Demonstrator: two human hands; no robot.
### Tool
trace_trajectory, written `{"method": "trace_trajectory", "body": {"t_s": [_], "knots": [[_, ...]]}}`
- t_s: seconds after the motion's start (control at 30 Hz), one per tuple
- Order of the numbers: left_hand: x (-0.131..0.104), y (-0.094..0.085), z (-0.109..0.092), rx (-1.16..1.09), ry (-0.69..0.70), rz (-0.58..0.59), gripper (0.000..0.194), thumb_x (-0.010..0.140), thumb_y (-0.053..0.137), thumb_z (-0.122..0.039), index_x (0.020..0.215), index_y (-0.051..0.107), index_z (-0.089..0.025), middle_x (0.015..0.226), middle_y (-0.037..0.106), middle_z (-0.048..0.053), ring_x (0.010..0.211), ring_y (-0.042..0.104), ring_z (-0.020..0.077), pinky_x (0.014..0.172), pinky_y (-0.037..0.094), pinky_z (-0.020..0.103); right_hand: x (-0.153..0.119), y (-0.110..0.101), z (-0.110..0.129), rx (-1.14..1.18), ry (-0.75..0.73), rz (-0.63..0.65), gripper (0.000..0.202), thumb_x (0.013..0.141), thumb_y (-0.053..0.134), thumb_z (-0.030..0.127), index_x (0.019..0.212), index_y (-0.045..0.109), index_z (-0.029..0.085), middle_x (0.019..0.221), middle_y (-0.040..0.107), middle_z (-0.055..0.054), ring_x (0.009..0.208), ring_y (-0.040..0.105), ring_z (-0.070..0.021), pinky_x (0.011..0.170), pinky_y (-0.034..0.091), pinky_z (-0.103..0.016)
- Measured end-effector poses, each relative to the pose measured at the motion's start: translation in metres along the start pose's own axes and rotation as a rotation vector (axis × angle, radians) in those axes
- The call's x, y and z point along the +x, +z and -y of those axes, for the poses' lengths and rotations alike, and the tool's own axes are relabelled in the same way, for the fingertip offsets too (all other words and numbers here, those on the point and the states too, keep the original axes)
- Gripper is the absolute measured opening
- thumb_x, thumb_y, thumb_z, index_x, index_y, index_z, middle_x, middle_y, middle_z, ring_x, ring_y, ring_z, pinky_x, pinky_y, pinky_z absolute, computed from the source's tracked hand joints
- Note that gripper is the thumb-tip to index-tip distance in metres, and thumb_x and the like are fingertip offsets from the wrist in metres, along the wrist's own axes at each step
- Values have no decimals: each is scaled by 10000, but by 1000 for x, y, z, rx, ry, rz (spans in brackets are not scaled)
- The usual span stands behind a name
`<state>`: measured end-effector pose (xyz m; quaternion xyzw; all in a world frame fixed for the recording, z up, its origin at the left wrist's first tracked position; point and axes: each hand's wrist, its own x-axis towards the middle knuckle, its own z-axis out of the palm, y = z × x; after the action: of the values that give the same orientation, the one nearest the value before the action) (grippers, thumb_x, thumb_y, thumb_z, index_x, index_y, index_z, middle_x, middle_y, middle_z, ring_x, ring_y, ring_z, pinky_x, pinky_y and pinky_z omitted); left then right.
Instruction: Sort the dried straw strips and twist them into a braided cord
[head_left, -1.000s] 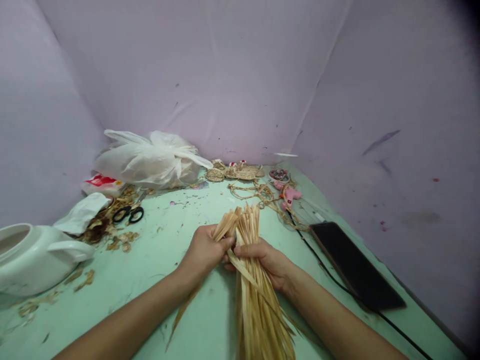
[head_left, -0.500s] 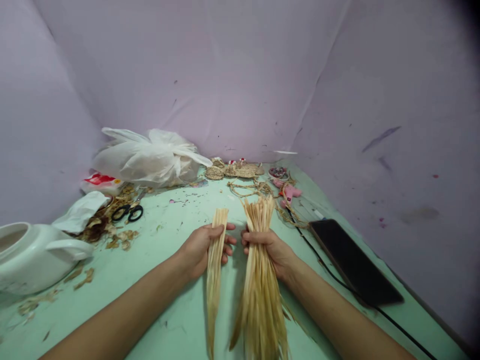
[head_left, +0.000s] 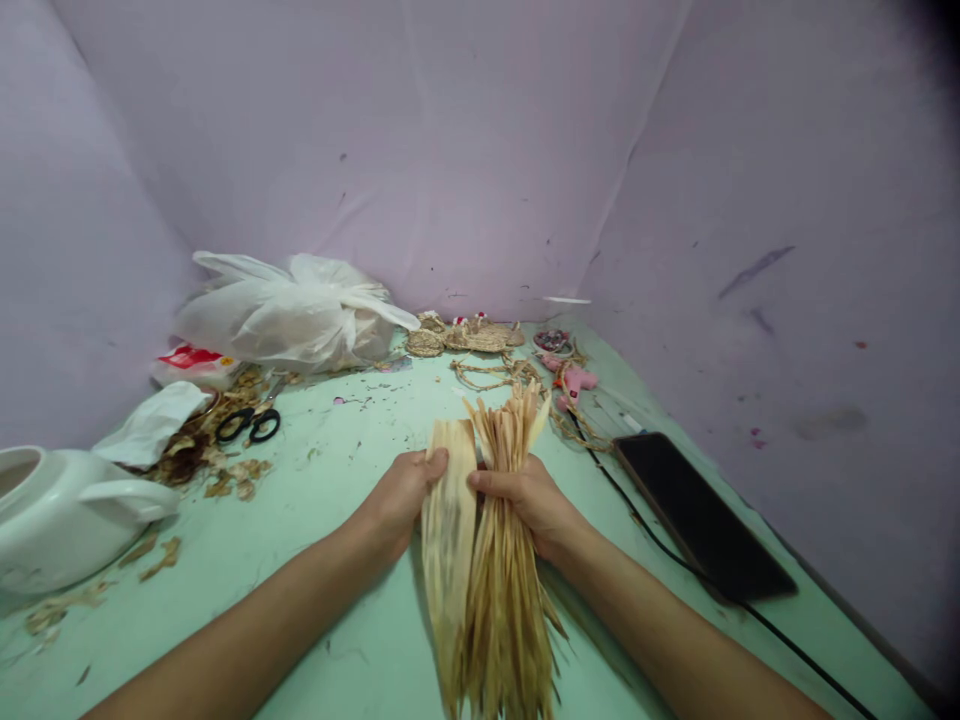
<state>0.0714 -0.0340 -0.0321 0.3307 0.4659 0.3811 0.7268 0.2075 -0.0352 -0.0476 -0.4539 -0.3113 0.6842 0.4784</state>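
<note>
My left hand (head_left: pixel 411 488) pinches a wide, pale dried leaf strip (head_left: pixel 450 540) near its top, thumb in front and the other fingers hidden behind. My right hand (head_left: pixel 529 498) is wrapped round a thick bundle of dried leaf strips (head_left: pixel 510 600), straw-coloured, with ragged tops fanning out above the fist. The wide strip lies flat alongside the bundle's left edge, and my right thumb reaches to its border. Both strip and bundle hang down past the lower edge of the view.
At left are a white teapot-like pot (head_left: pixel 56 525), black-handled scissors (head_left: pixel 247 425), leaf scraps (head_left: pixel 240 475) and a white plastic bag (head_left: pixel 292 315). Woven straw pieces (head_left: pixel 480 337) lie at the back. A pink glue gun (head_left: pixel 576 382), its cord and a dark phone or tablet (head_left: pixel 697 515) are at right.
The leaf strip in my left hand was narrow and folded; now it is spread wide. It has moved right, against the bundle in my right hand.
</note>
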Motion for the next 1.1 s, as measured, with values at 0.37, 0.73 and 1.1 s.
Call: {"method": "trace_trajectory", "body": {"t_s": [0.37,0.73,1.1], "knots": [[4,-2,8,17,98,-79,395,655,602,-394,865,622,-60,671,666,108,635,614,232,614,458,330,-1,0,0,114,42,106,460,463,699,120,914,612,110,725,688,-63,667,642,-240,689,499,-375],[5,-4,4,5,151,-124,442,650,610,-399,926,613,-55,715,674,115,698,619,238,671,452,330,1,-1,3,288,105,140,424,518,699,119,932,606,105,737,693,-80,670,650,-230,716,499,-378],[11,-15,-6,-159,95,-173,302,636,622,-296,840,623,-74,642,659,96,610,618,221,606,477,321,7,-10,8,326,88,25,311,497,719,110,788,618,151,559,646,7,482,597,-142,546,498,-270]]}}
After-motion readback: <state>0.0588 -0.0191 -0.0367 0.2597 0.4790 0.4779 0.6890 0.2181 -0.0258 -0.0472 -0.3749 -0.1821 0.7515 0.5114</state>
